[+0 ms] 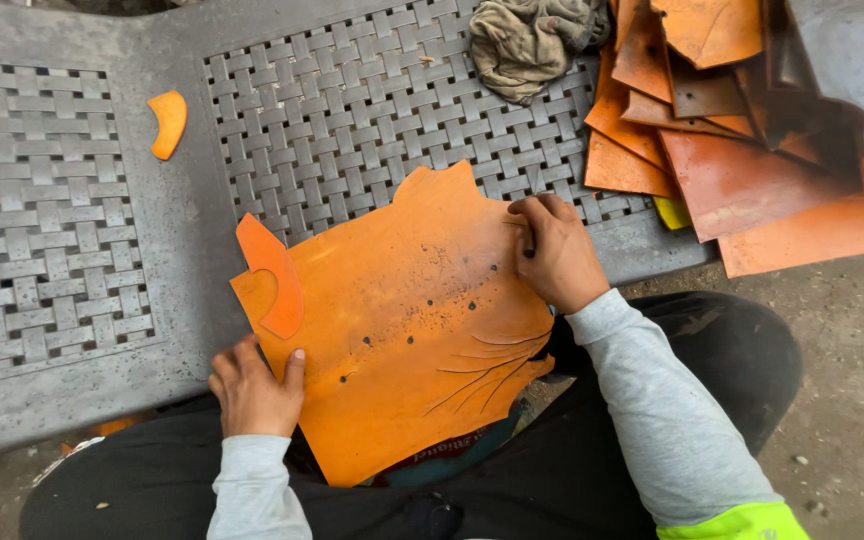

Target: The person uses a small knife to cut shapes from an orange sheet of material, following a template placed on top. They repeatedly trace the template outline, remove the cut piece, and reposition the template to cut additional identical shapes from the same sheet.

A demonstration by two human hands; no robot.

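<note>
A large orange sheet [402, 330] with ragged cut edges, small punched holes and scratched curved lines lies tilted across the front edge of the grey woven-pattern bench [52, 250]. A curved orange offcut [270, 275] rests on its left corner.

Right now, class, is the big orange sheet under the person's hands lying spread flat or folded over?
Spread flat. The orange sheet shows one open face with no fold, pinned by the left hand and right hand.
</note>
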